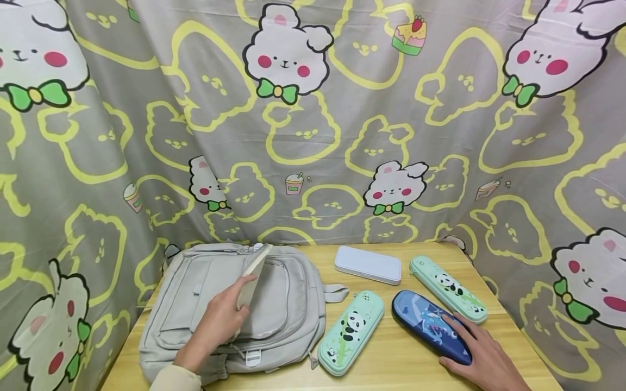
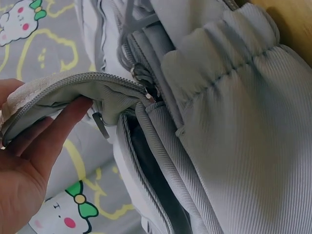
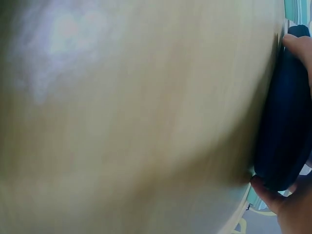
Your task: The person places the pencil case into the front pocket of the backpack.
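A light grey backpack (image 1: 181,293) lies on the table at the left in the head view. My left hand (image 1: 220,312) pinches its raised front pocket flap (image 1: 253,285) between thumb and fingers. In the left wrist view, the zipped edge of that flap (image 2: 53,87) is pulled away from the bag, and a dark pocket gap shows below. At the right, my right hand (image 1: 484,353) grips the near end of a dark blue pencil case (image 1: 420,315) with a light blue print. Thumb and fingers span the dark case (image 3: 280,117) in the right wrist view.
A mint panda pencil case (image 1: 354,331) lies between backpack and blue case. Another mint panda case (image 1: 450,288) lies behind the blue one. A pale lavender box-shaped case (image 1: 368,264) rests near the back of the wooden table (image 1: 376,374). A patterned curtain (image 1: 303,136) surrounds the table.
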The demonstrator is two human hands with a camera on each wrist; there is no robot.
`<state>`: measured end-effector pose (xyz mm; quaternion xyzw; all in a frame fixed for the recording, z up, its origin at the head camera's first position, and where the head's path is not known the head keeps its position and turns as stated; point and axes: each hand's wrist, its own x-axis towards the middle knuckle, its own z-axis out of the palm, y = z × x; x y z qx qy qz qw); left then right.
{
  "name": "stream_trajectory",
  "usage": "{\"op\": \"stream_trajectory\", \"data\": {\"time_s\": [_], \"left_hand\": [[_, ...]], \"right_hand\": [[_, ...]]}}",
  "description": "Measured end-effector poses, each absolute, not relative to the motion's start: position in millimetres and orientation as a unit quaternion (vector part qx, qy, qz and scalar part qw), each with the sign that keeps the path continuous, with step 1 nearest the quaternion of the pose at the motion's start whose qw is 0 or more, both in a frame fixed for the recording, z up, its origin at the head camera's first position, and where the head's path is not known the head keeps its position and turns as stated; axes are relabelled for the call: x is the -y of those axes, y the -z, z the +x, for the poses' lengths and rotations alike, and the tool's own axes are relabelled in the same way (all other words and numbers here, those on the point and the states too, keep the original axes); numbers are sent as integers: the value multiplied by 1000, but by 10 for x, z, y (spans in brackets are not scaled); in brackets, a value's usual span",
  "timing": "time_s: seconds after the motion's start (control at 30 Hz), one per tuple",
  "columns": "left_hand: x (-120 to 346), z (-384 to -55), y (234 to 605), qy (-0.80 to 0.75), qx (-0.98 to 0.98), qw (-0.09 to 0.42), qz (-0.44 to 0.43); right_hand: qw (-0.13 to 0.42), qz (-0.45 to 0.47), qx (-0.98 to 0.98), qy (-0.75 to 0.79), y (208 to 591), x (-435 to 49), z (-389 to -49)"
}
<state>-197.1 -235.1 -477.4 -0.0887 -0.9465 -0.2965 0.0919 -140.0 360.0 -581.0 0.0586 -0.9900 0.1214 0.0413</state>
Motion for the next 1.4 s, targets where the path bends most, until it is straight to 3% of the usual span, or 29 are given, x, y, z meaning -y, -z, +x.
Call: {"op": "stream_trajectory", "data": {"time_s": [0.73,1.17,1.4], "left_hand": [[2519,-1953,4562,358,930,61,-53],[2566,-1927,4505,372,924,62,-62],[2583,-1920,4496,376,923,59,-61]], "right_hand": [[97,76,981,-150,5680,-3562,-1406],[180,145,961,-154,5433,-3406,-1582],[175,161,960,-150,5313,-3268,-1694]]}}
